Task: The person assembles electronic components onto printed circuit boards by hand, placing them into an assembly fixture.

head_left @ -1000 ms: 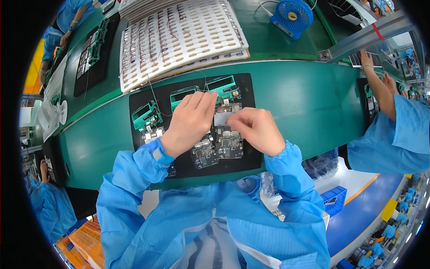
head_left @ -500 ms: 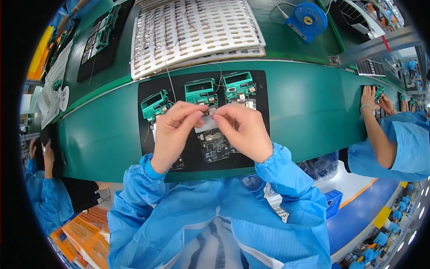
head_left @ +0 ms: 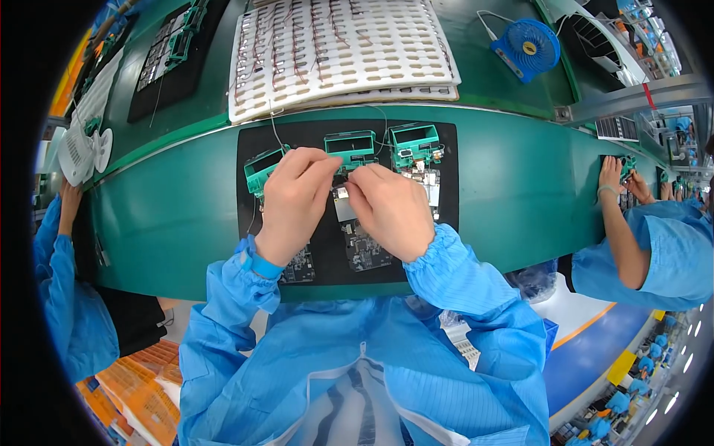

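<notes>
Three green plastic frames with circuit boards wired to them lie on a black mat (head_left: 256, 141). At the middle green frame (head_left: 350, 141), my left hand (head_left: 296, 202) pinches with thumb and forefinger at the frame's lower edge. Close beside it, my right hand (head_left: 393, 212) bends over the same edge with its fingers pressed together. Whatever the fingertips hold is hidden or too small to name. Below them lies the middle circuit board (head_left: 366, 249), with a pale plate above it. The left green frame (head_left: 260, 169) is partly covered by my left hand; the right green frame (head_left: 413, 140) shows beyond my right hand.
White foam trays (head_left: 342, 56) with rows of slots and thin wired parts stand behind the mat. A blue fan (head_left: 529, 47) is at the back right, a white fan (head_left: 82, 157) at the left. A co-worker's hands (head_left: 621, 175) handle another assembly at the right.
Both hands have moved slightly up to the middle frame's lower edge, and my right hand has turned more palm-down. The view has shifted a little. A co-worker's hand at left has reached toward the white fan.
</notes>
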Action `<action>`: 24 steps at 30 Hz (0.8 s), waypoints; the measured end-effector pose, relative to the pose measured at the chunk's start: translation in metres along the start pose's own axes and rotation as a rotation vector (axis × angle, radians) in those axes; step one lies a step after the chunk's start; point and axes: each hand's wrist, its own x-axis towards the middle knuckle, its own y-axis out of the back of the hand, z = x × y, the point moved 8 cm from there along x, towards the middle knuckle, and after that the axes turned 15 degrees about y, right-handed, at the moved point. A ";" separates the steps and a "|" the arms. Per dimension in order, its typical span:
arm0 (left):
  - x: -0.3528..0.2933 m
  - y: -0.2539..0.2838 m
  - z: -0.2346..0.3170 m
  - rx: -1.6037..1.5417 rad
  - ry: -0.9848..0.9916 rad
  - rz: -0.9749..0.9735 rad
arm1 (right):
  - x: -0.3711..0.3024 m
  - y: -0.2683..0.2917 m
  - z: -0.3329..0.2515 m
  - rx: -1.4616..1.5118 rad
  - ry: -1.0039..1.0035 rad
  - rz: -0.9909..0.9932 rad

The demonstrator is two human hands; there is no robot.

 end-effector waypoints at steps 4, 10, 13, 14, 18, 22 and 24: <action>-0.002 -0.003 -0.003 0.013 -0.005 -0.025 | 0.001 0.001 0.000 0.009 -0.003 -0.016; -0.007 -0.006 -0.010 -0.025 0.010 -0.102 | 0.007 0.010 -0.001 -0.024 -0.002 -0.086; -0.010 -0.002 -0.002 0.195 -0.140 -0.065 | 0.029 0.040 -0.001 -0.085 0.102 -0.011; -0.011 -0.001 -0.001 0.197 -0.136 -0.062 | 0.042 0.051 0.003 -0.107 0.112 0.027; -0.011 -0.002 0.002 0.242 -0.192 -0.008 | 0.102 0.075 0.035 -0.327 0.167 0.151; -0.013 -0.006 -0.003 0.144 -0.206 0.041 | 0.143 0.059 0.080 -0.561 0.105 0.122; -0.013 -0.006 -0.002 0.187 -0.234 0.053 | 0.150 0.044 0.086 -0.655 0.084 0.012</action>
